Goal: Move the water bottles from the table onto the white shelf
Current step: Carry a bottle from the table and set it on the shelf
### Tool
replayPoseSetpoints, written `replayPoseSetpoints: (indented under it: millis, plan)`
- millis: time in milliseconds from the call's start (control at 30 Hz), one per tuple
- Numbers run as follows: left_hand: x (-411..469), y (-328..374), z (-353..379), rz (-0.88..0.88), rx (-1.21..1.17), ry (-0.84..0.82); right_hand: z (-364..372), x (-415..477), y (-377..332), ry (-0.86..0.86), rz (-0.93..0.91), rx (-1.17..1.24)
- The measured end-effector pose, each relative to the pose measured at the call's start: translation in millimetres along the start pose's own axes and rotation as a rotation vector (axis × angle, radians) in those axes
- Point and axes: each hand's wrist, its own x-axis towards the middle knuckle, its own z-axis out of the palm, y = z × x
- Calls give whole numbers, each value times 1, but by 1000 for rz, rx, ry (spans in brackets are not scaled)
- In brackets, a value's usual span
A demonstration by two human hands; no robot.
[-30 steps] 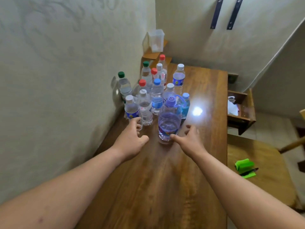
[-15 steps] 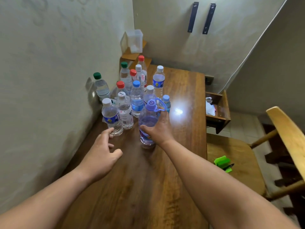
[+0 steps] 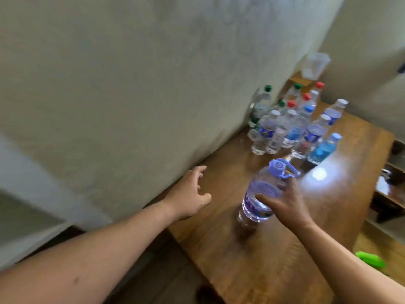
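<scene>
One large water bottle (image 3: 260, 194) with a purple cap and carry loop is in the right hand (image 3: 285, 205), thumb and fingers curled round its upper body, above the wooden table (image 3: 274, 260). Through the blur its base seems to be clear of the wood. The left hand (image 3: 190, 194) holds nothing, fingers loosely spread near the wall (image 3: 131, 95). Many smaller bottles (image 3: 291, 128) stand clustered at the table's far corner.
</scene>
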Motion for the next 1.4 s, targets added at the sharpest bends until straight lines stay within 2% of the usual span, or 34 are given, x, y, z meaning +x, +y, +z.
replayPoseSetpoints:
  millis: [233, 300, 433, 600, 667, 767, 867, 933, 1067, 1167, 1300, 1400]
  plan:
    - [-141, -31, -67, 87, -186, 114, 61, -111, -175, -324, -343, 95]
    - [-177, -41, -87, 142, -284, 193, 81, -139, -215, -436, -459, 82]
    - [-238, -76, -125, 205, -381, 360, 127, -191, -278, -638, -559, 61]
    - [-317, -121, -168, 139, -412, 638, 198, -239, -325, -798, -674, 113]
    - [-325, -139, -186, 118, -484, 733, 231, -246, -332, -801, -694, 135]
    - [-317, -165, -217, 55, -603, 862, 289, -242, -323, -763, -614, 102]
    - [-297, -194, -238, -55, -616, 964, 343, -239, -317, -794, -534, 8]
    - [-281, -207, -246, -78, -588, 974, 372, -234, -321, -829, -492, -1]
    - [-240, -224, -265, -112, -536, 997, 424, -209, -325, -775, -434, 55]
    - [-210, -245, -276, -168, -532, 1005, 450, -191, -329, -749, -449, -40]
    - [-177, -264, -302, -268, -429, 983, 507, -141, -327, -649, -462, 70]
    - [-155, -265, -324, -425, -222, 1001, 535, -124, -351, -604, -428, 80]
